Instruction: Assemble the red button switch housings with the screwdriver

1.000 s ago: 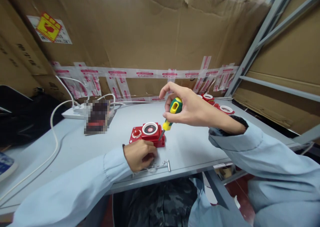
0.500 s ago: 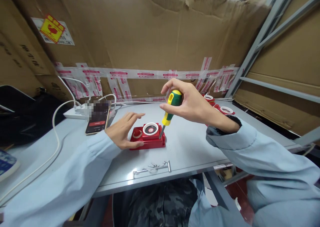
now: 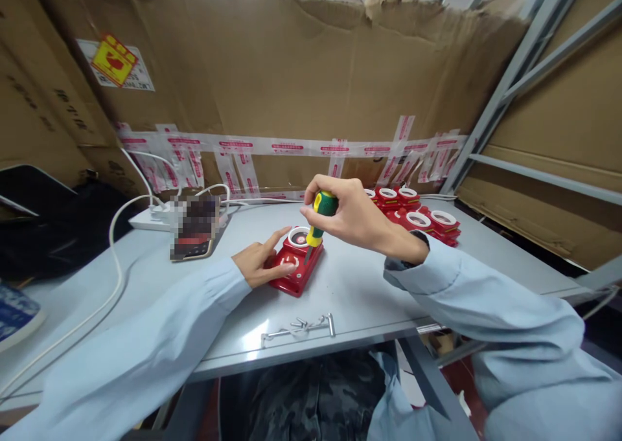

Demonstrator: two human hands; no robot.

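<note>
On the table lies a red device housing (image 3: 293,283) with a white ring round a dark disc and a round red knob. My left hand (image 3: 257,261) grips it from the left, thumb on its near part by the knob and fingers along the far side. A green and yellow screwdriver (image 3: 324,205) is in my right hand (image 3: 357,213), held around the handle and tilted. Its metal shaft points down at the housing's right side, near the white ring. Whether the tip sits in a screw, I cannot tell.
Several similar red housings (image 3: 418,221) stand at the back right. Near the front edge lie a metal handle (image 3: 332,325) and several small screws (image 3: 300,323). A phone (image 3: 194,240), a power strip (image 3: 148,219) and a white cable (image 3: 113,260) occupy the left. A large cardboard sheet (image 3: 301,59) rises behind.
The red housing has turned, its ringed end now facing away from me. My left hand has closed round it from the left, and the screwdriver has shifted slightly left and down.
</note>
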